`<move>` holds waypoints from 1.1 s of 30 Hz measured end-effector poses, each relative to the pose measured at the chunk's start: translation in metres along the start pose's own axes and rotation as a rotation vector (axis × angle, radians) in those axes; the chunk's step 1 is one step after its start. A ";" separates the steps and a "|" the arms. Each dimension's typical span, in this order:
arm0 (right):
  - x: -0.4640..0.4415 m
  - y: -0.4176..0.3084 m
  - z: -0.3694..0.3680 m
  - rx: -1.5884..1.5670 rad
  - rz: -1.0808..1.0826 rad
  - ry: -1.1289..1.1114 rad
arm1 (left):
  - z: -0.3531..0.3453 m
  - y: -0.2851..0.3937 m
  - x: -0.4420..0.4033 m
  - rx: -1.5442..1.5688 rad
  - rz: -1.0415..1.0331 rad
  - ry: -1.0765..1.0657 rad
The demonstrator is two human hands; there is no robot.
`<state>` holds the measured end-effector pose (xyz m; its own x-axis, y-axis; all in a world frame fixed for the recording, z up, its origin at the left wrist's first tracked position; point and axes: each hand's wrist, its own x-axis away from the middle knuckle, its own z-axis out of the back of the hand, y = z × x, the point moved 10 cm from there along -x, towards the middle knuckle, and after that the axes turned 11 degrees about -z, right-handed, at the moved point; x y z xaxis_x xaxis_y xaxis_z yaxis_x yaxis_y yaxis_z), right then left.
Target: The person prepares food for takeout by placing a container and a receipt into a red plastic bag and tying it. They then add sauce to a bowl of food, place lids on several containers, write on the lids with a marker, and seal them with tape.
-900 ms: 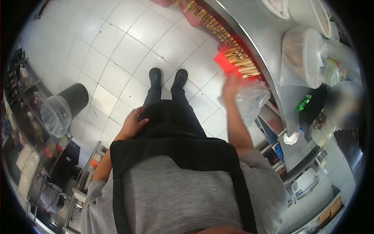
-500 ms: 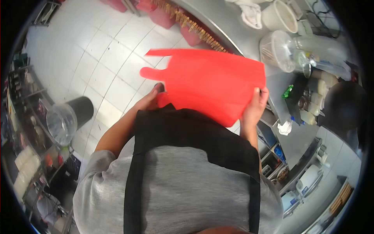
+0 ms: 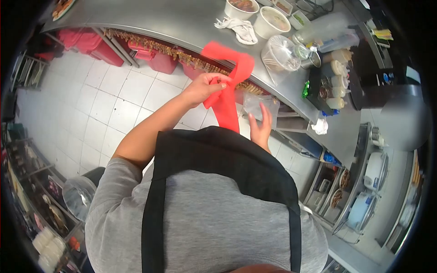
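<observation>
My left hand (image 3: pixel 207 88) is closed around a red cloth-like shopping bag (image 3: pixel 226 109), bunched up in front of my black apron. Above the fingers, one of its strap-like handles curls out towards the counter edge, while the lower part hangs down and passes behind the apron. My right hand (image 3: pixel 261 127) is off the bag, to its right, with fingers apart and nothing visible in them. Just beyond those fingers is a clear plastic sheet or bag (image 3: pixel 260 105) by the counter's edge; whether they touch it I cannot tell.
A steel counter (image 3: pixel 154 20) runs across the front, with a white cloth (image 3: pixel 239 31), a white tub (image 3: pixel 271 22), a bagged container (image 3: pixel 278 53) and several squeeze bottles (image 3: pixel 339 81). Red bins (image 3: pixel 98 45) stand beneath it. A clear-lined bin (image 3: pixel 78 196) and shelves are at left.
The red bag was spread wide between both hands and is now gathered in my left hand. My right hand has let go. The view has turned towards the counter.
</observation>
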<state>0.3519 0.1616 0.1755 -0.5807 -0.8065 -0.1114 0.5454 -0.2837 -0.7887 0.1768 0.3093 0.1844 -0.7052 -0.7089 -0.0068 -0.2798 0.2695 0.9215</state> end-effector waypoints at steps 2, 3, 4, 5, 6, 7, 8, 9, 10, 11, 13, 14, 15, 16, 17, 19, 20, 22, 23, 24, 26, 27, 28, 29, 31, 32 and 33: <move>-0.015 -0.061 -0.011 -0.151 0.034 -0.161 | -0.010 0.006 0.004 -0.056 -0.006 -0.084; -0.022 -0.078 -0.015 -0.215 0.049 -0.179 | -0.013 0.005 0.007 -0.064 -0.018 -0.121; -0.029 -0.092 -0.020 -0.279 0.067 -0.201 | -0.016 0.005 0.010 -0.071 -0.032 -0.152; -0.033 -0.103 -0.024 -0.344 0.088 -0.227 | -0.017 0.011 0.015 -0.099 -0.061 -0.171; -0.036 -0.108 -0.025 -0.378 0.088 -0.233 | -0.017 0.018 0.020 -0.126 -0.093 -0.187; -0.039 -0.113 -0.025 -0.409 0.089 -0.242 | -0.017 0.023 0.025 -0.151 -0.126 -0.199; -0.040 -0.121 -0.026 -0.444 0.092 -0.254 | -0.013 0.030 0.028 -0.236 -0.197 -0.184; -0.040 -0.131 -0.023 -0.446 0.093 -0.227 | -0.010 0.037 0.030 -0.323 -0.268 -0.167; -0.038 -0.141 -0.026 -0.430 0.137 -0.253 | -0.008 0.046 0.032 -0.410 -0.339 -0.149; -0.036 -0.149 -0.029 -0.411 0.178 -0.279 | -0.006 0.048 0.033 -0.376 -0.329 -0.113; -0.030 -0.153 -0.037 -0.442 0.167 -0.333 | -0.003 0.050 0.035 -0.307 -0.303 -0.043; -0.027 -0.150 -0.043 -0.491 0.116 -0.360 | 0.000 0.049 0.037 -0.276 -0.257 -0.019; -0.025 -0.147 -0.048 -0.543 0.064 -0.385 | 0.002 0.046 0.039 -0.246 -0.210 0.004; -0.024 -0.149 -0.049 -0.564 0.059 -0.384 | 0.004 0.043 0.041 -0.215 -0.163 0.027; -0.022 -0.152 -0.048 -0.583 0.052 -0.382 | 0.006 0.043 0.043 -0.188 -0.181 0.029; -0.019 -0.156 -0.051 -0.601 0.054 -0.399 | 0.011 0.041 0.046 -0.134 -0.217 0.034; -0.017 -0.158 -0.053 -0.600 0.061 -0.417 | 0.013 0.037 0.048 -0.072 -0.201 0.042; -0.014 -0.161 -0.058 -0.597 0.078 -0.449 | 0.014 0.030 0.051 0.051 -0.171 0.053; -0.015 -0.160 -0.056 -0.631 0.073 -0.411 | 0.022 0.026 0.053 0.123 -0.162 0.116; -0.015 -0.157 -0.053 -0.663 0.068 -0.372 | 0.032 0.019 0.054 0.196 -0.152 0.177; -0.019 -0.131 -0.047 -0.868 -0.026 -0.317 | 0.062 0.014 0.062 0.314 -0.141 0.356; -0.029 -0.095 -0.038 -1.037 -0.116 -0.300 | 0.088 0.012 0.070 0.361 -0.140 0.473; -0.036 -0.058 -0.029 -1.205 -0.208 -0.279 | 0.130 -0.005 0.073 0.390 -0.162 0.495; -0.040 -0.023 -0.011 -1.224 -0.262 -0.149 | 0.158 0.001 0.085 0.396 -0.143 0.562; -0.035 0.052 0.020 -1.171 -0.362 0.002 | 0.187 0.020 0.109 0.534 -0.199 0.682; -0.027 0.092 0.030 -1.104 -0.411 0.022 | 0.239 -0.006 0.115 0.604 -0.278 0.597; -0.013 0.116 0.038 -1.036 -0.462 0.043 | 0.254 0.001 0.129 0.627 -0.222 0.723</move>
<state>0.4460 0.1198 0.1088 -0.6276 -0.7119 0.3151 -0.4778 0.0326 -0.8779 -0.0802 0.3834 0.0859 -0.0842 -0.9571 0.2772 -0.8006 0.2306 0.5530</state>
